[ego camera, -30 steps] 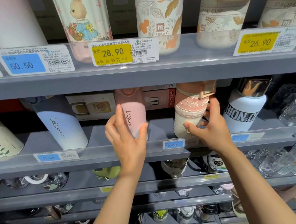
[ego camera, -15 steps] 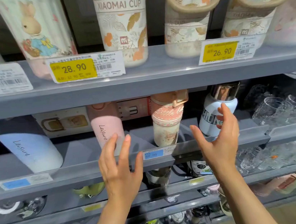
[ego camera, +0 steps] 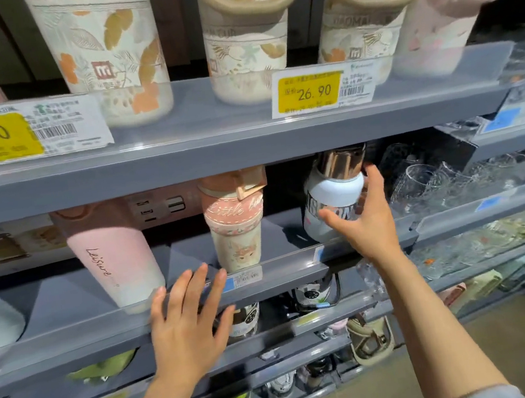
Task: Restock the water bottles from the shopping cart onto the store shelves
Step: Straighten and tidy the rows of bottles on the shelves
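On the middle grey shelf [ego camera: 72, 337] a pink "Leisure" bottle [ego camera: 111, 252] leans back, and a pink and cream "Little" cup [ego camera: 236, 229] stands to its right. Further right is a white bottle with a shiny metal cap [ego camera: 333, 189], tilted. My right hand [ego camera: 362, 222] wraps around it, thumb on the front and fingers round its right side. In front of the shelf's edge, below the pink bottle and the cup, my left hand [ego camera: 187, 319] hovers with fingers spread and holds nothing.
The upper shelf [ego camera: 214, 145] carries floral cups [ego camera: 111, 51] and yellow price tags [ego camera: 307, 92]. Clear glasses [ego camera: 445, 181] fill the shelves on the right. Lower shelves hold more bottles [ego camera: 243, 318]. A box [ego camera: 10, 245] stands behind the pink bottle. Floor shows at bottom right.
My left hand let go of the pink bottle and dropped to the shelf edge. My right hand left the pink and cream cup and closed on the white bottle. The view shifted right.
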Demonstrator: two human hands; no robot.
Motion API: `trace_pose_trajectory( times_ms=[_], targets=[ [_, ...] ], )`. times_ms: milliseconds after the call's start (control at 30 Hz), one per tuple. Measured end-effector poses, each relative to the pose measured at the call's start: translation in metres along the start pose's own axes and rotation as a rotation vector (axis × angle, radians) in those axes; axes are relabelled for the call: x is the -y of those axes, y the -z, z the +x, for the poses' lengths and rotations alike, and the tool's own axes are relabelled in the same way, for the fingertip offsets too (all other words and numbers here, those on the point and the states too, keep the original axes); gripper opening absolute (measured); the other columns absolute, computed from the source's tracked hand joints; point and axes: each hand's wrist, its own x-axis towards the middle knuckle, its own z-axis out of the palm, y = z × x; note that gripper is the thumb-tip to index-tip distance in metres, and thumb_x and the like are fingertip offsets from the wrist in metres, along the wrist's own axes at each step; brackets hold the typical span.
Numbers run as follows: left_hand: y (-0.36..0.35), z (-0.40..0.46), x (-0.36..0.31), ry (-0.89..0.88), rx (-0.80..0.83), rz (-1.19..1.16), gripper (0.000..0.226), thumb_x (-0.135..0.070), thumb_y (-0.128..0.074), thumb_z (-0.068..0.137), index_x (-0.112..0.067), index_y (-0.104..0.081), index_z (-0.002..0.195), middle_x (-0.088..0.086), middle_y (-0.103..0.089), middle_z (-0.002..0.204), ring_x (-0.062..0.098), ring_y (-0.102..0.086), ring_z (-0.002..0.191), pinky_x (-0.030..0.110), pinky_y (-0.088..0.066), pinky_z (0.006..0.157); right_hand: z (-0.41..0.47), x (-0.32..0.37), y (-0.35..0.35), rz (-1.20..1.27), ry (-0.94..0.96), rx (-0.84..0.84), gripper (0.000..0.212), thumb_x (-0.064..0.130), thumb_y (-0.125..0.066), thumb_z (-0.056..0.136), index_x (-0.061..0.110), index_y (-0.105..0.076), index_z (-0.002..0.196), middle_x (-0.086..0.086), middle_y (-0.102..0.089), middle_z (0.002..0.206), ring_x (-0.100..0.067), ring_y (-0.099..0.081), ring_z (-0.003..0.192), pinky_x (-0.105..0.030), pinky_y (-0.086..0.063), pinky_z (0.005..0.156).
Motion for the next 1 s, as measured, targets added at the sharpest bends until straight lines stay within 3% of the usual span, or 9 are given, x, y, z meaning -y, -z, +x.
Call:
trace_pose_trajectory(
  times_ms=[100, 167, 267, 300, 467, 667, 833, 1000],
  targets=[
    [0.0, 0.0, -0.001, 0.004, -0.019, -0.01, 0.053, -0.043, -0.046, 0.089, -0.019, -0.044, 0.137, 0.007, -0.045, 0.135, 0.027, -0.044, 0.118, 0.048, -0.028, 0.101, 0.009, -0.004, 0.018, 0.026, 0.02, 0.171, 0.076, 0.021, -0.079, 0.077, 0.028, -0.029, 0.135, 0.019, -0.052, 0.12, -0.01, -0.055, 0.112, -0.028, -0.045, 0.096],
    [0.0, 0.001, -0.001, 0.008, -0.019, -0.014, 0.053, -0.043, -0.046, 0.089, -0.019, -0.044, 0.136, 0.006, -0.045, 0.134, 0.027, -0.044, 0.118, 0.048, -0.028, 0.102, 0.011, -0.006, 0.021, 0.043, 0.014, 0.193, 0.076, 0.03, -0.08, 0.075, 0.03, -0.031, 0.133, 0.016, -0.051, 0.126, -0.007, -0.051, 0.12, -0.036, -0.044, 0.102],
    [-0.001, 0.0, -0.001, 0.005, -0.011, -0.01, 0.053, -0.043, -0.044, 0.089, -0.019, -0.043, 0.137, 0.006, -0.045, 0.135, 0.027, -0.044, 0.118, 0.048, -0.027, 0.102, 0.006, -0.004, 0.006, 0.005, -0.027, 0.014, 0.112, 0.064, -0.079, 0.059, 0.026, -0.019, 0.146, 0.001, -0.034, 0.146, -0.016, -0.036, 0.134, -0.044, -0.038, 0.108],
    [-0.001, 0.0, -0.001, 0.005, -0.011, -0.01, 0.053, -0.043, -0.044, 0.09, -0.019, -0.043, 0.137, 0.006, -0.045, 0.136, 0.027, -0.044, 0.118, 0.048, -0.027, 0.102, 0.002, 0.0, -0.001, -0.044, -0.03, -0.068, 0.119, 0.067, -0.078, 0.057, 0.023, -0.016, 0.148, -0.003, -0.032, 0.146, -0.018, -0.034, 0.134, -0.042, -0.038, 0.107],
    [-0.001, 0.001, 0.0, -0.004, -0.028, -0.01, 0.053, -0.043, -0.045, 0.089, -0.018, -0.043, 0.136, 0.007, -0.045, 0.135, 0.027, -0.044, 0.118, 0.047, -0.026, 0.102, -0.004, 0.01, -0.027, -0.11, 0.01, -0.253, 0.106, 0.043, -0.084, 0.063, 0.015, -0.023, 0.145, -0.01, -0.037, 0.133, -0.025, -0.038, 0.124, -0.043, -0.044, 0.095],
    [-0.002, 0.0, 0.0, -0.015, -0.034, 0.006, 0.055, -0.044, -0.047, 0.089, -0.017, -0.042, 0.137, 0.007, -0.045, 0.134, 0.027, -0.044, 0.118, 0.047, -0.027, 0.102, -0.001, 0.012, -0.036, -0.252, -0.079, -0.4, 0.111, 0.054, -0.083, 0.058, 0.014, -0.027, 0.145, -0.013, -0.038, 0.132, -0.032, -0.04, 0.119, -0.053, -0.042, 0.094],
    [-0.002, -0.001, 0.0, -0.016, -0.033, 0.006, 0.054, -0.044, -0.046, 0.089, -0.017, -0.043, 0.136, 0.007, -0.045, 0.132, 0.027, -0.044, 0.117, 0.047, -0.026, 0.102, -0.003, 0.001, -0.026, -0.104, -0.032, -0.284, 0.099, 0.045, -0.081, 0.066, 0.019, -0.025, 0.144, -0.011, -0.032, 0.138, -0.027, -0.036, 0.124, -0.051, -0.04, 0.099],
    [-0.002, 0.0, 0.0, -0.009, -0.03, 0.008, 0.053, -0.043, -0.045, 0.089, -0.017, -0.043, 0.135, 0.007, -0.045, 0.132, 0.027, -0.043, 0.117, 0.047, -0.025, 0.102, -0.011, -0.005, -0.009, 0.077, -0.009, -0.103, 0.094, 0.024, -0.065, 0.069, 0.027, -0.016, 0.149, 0.004, -0.032, 0.149, -0.015, -0.038, 0.132, -0.043, -0.037, 0.108]
  ],
)
